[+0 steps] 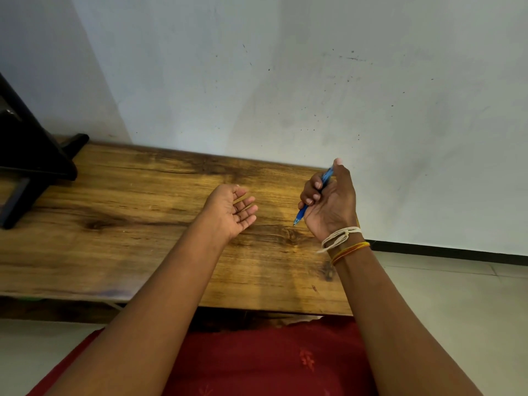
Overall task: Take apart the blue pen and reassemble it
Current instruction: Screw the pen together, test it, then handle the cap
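Note:
The blue pen [302, 213] is in one piece, gripped in my right hand [331, 205] above the right end of the wooden table [128, 218]. Its tip points down and to the left, and its top end shows beside my raised thumb. The fingers wrap around the middle of the barrel and hide it. My left hand [233, 212] hovers over the middle of the table, palm up, fingers apart and slightly curled, with nothing in it. A gap of about a hand's width separates the two hands.
A black stand [31, 167] occupies the table's left end. A pale wall [285, 81] rises right behind the table. Light floor tiles [457, 295] lie to the right, past the table's edge. Red cloth [257, 361] covers my lap below the near edge.

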The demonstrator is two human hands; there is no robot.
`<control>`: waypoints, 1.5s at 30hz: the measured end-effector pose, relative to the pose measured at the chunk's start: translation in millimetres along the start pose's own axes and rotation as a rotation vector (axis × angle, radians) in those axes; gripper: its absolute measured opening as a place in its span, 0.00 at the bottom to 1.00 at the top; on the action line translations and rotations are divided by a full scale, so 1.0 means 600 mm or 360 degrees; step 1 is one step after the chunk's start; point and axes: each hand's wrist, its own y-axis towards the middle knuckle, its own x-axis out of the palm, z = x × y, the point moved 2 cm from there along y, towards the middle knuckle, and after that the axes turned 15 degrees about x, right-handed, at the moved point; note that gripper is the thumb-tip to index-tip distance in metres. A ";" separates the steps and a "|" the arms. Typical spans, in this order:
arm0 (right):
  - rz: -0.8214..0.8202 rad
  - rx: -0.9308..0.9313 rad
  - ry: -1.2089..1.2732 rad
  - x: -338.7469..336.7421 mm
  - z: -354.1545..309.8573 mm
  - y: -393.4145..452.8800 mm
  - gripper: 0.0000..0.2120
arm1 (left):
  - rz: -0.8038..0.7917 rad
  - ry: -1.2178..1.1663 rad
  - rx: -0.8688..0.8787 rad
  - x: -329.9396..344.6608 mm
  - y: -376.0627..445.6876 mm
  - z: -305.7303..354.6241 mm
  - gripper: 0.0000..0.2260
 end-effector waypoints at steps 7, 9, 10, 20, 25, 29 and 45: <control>-0.0020 -0.0005 0.0068 -0.004 -0.001 0.002 0.25 | 0.0023 -0.0013 -0.0008 -0.003 0.002 0.002 0.07; -0.0010 -0.0005 0.0064 -0.004 -0.001 0.001 0.25 | 0.0018 -0.0010 -0.0011 -0.002 0.001 0.002 0.07; -0.0007 -0.0013 0.0070 -0.004 -0.002 0.001 0.25 | 0.0016 -0.0005 -0.0014 -0.002 0.001 0.002 0.07; -0.0017 -0.0021 0.0214 -0.005 -0.007 0.001 0.24 | 0.0007 0.0024 -0.0016 -0.002 0.001 0.001 0.07; -0.0047 -0.0009 0.0217 -0.007 -0.008 0.000 0.26 | -0.0011 0.0039 -0.0016 -0.001 -0.003 -0.004 0.08; -0.0069 -0.0020 0.0260 -0.010 -0.011 -0.001 0.24 | -0.0003 0.0040 -0.0012 0.003 -0.005 -0.005 0.09; -0.0135 -0.0025 0.0338 -0.016 -0.010 0.005 0.25 | -0.0261 0.0310 -0.0127 0.023 -0.014 -0.034 0.10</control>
